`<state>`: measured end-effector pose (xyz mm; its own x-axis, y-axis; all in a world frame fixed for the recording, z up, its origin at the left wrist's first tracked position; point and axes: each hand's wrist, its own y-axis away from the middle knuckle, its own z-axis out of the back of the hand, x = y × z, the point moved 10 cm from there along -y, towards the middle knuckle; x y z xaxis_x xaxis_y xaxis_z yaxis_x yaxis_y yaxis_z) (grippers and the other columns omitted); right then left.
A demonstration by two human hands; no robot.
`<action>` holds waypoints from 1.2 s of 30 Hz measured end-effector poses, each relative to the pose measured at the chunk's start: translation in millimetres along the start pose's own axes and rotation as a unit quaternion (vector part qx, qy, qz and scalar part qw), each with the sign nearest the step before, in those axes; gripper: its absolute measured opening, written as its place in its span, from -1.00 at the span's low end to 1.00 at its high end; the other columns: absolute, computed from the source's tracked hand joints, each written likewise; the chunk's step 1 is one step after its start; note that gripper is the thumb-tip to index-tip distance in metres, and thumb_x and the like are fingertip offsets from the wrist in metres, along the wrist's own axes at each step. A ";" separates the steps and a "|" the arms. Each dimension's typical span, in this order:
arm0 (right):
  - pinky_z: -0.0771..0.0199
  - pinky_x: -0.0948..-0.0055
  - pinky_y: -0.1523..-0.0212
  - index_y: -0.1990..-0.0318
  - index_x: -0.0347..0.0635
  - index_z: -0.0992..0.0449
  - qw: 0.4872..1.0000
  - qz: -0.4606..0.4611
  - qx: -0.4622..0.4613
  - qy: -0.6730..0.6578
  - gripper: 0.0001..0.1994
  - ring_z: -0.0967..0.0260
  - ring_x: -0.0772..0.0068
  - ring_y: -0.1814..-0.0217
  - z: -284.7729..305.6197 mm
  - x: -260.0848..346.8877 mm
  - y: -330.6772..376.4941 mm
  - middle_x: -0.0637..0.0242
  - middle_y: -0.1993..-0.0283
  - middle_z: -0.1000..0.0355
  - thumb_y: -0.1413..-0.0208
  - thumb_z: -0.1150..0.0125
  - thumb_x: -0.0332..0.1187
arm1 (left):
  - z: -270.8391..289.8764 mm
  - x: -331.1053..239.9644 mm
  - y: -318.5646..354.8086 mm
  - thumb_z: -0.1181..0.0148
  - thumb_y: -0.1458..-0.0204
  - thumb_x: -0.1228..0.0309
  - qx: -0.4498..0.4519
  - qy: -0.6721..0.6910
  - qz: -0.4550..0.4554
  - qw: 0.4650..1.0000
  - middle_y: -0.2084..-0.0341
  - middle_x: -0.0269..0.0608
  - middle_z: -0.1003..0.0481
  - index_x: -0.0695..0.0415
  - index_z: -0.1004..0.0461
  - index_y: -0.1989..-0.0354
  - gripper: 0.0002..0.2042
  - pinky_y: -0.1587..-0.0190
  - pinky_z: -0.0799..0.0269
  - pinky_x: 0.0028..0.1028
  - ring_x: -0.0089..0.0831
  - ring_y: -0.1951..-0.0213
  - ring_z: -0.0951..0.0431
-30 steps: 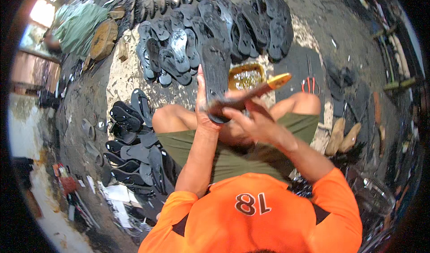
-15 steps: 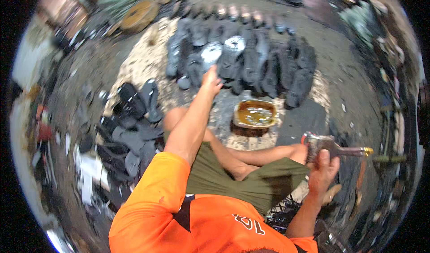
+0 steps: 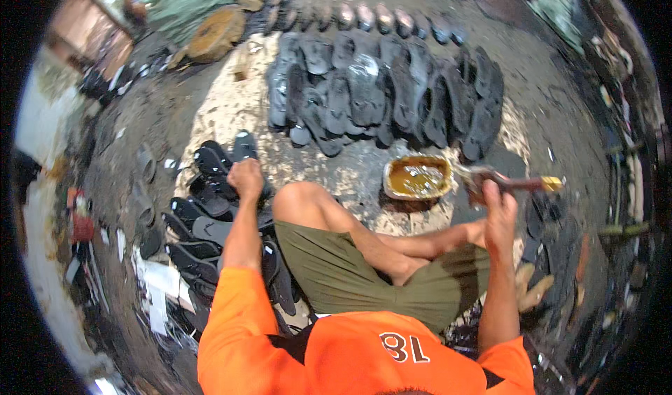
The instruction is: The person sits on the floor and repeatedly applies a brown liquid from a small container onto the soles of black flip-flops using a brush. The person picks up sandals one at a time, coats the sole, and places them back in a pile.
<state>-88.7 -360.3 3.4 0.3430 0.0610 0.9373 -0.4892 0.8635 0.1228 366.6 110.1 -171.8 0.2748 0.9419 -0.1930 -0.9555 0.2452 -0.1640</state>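
My left hand (image 3: 246, 178) has its fingers closed over the near end of a black sandal (image 3: 244, 146), at the upper edge of a pile of black footwear (image 3: 203, 228) on my left. In my right hand (image 3: 500, 216) is a wide brush (image 3: 525, 184) with a reddish-brown handle and a yellow end. Its bristle end points left, close to the rim of a tub (image 3: 387, 185) of glossy amber-brown liquid. Dark flat soles (image 3: 338, 102) lie packed in rows ahead of me, one with a shiny wet-looking patch (image 3: 365, 67).
Behind the soles stands a line of small pieces (image 3: 384, 18), some pinkish. A pale, stained board (image 3: 222, 108) lies under the work. A round wooden block (image 3: 217, 34) sits at the far left, and white scraps (image 3: 159, 277) lie beside the pile. My crossed legs (image 3: 350, 230) are close by.
My left hand has pulled back from the rows of soles to the pile on the left. The brush in my right hand has moved forward, its bristles now near the tub.
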 end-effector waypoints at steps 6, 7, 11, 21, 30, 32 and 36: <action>-0.36 0.31 -0.13 0.00 -0.19 -0.57 0.977 0.124 0.112 0.132 -0.62 -0.45 0.21 -0.07 -85.0 -46.4 -46.1 0.07 0.01 -0.52 -0.14 -0.26 -0.13 | 109.0 49.8 16.0 0.13 -0.25 0.44 -0.109 0.380 -0.015 0.918 0.24 -0.20 -0.47 0.25 -0.39 0.16 -0.82 0.06 -0.32 -0.39 -0.39 0.23 -0.41; -0.38 0.27 -0.12 0.02 -0.16 -0.59 0.969 0.141 0.105 0.174 -0.62 -0.46 0.15 -0.06 -84.0 -58.1 -48.0 0.02 0.01 -0.52 -0.08 -0.31 -0.12 | 131.4 5.0 30.0 0.14 -0.25 0.47 -0.033 0.436 -0.010 0.899 0.21 -0.24 -0.48 0.24 -0.39 0.13 -0.82 0.07 -0.32 -0.41 -0.43 0.22 -0.41; -0.41 0.04 0.05 0.12 -0.12 -0.62 0.930 0.178 0.117 0.300 -0.60 -0.44 -0.05 0.07 -137.6 -101.9 -65.5 -0.05 0.20 -0.50 0.02 -0.38 -0.05 | 165.9 -67.7 141.5 0.08 -0.23 0.40 0.021 0.467 -0.097 0.879 -0.01 -0.15 -0.43 0.27 -0.38 -0.05 -0.71 -0.16 -0.24 -0.42 -0.37 -0.08 -0.39; -0.47 0.38 -0.01 0.11 -0.14 -0.61 0.974 0.134 0.092 0.160 -0.68 -0.52 0.36 0.06 -33.7 -84.5 -93.4 0.18 0.14 -0.59 0.04 -0.46 -0.28 | 141.7 -107.2 159.9 -0.08 -0.24 0.36 0.095 0.541 0.076 0.832 -0.21 -0.13 -0.36 0.25 -0.30 -0.28 -0.55 -0.27 -0.14 -0.40 -0.36 -0.21 -0.33; -0.45 0.44 0.21 0.10 -0.26 -0.57 0.984 0.087 0.027 -0.150 -0.60 -0.45 0.58 0.30 -10.6 38.1 -51.9 0.36 0.27 -0.57 -0.16 -0.27 -0.06 | 166.4 -218.3 149.2 0.04 -0.21 0.18 0.203 0.816 0.119 0.528 0.06 -0.04 -0.49 0.01 -0.11 -0.37 -0.45 0.31 -0.61 -0.36 -0.27 0.27 -0.61; -0.46 0.49 0.16 0.05 -0.27 -0.49 0.984 0.098 0.047 -0.141 -0.70 -0.43 0.63 0.25 -72.8 80.6 -10.5 0.36 0.22 -0.53 -0.20 -0.27 -0.25 | 163.1 -273.2 172.8 0.05 -0.24 0.13 0.232 0.858 0.155 0.431 0.02 0.00 -0.48 0.00 -0.14 -0.36 -0.47 0.33 -0.62 -0.34 -0.25 0.25 -0.62; -0.42 0.41 0.03 0.01 -0.26 -0.43 0.940 0.307 0.093 -0.120 -0.64 -0.42 0.43 0.07 -137.5 119.9 51.3 0.25 0.12 -0.47 -0.12 -0.34 -0.29 | 166.1 -304.0 201.3 0.11 -0.30 0.17 0.324 0.867 0.092 0.368 -0.21 -0.14 -0.30 -0.13 -0.01 -0.43 -0.47 0.10 -0.60 -0.26 -0.16 -0.11 -0.45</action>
<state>37.6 -239.8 77.3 -0.2284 0.3851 0.8941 -0.6755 0.5987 -0.4304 72.9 -88.8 14.6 -0.6820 -0.4671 -0.5627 -0.6457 0.7459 0.1634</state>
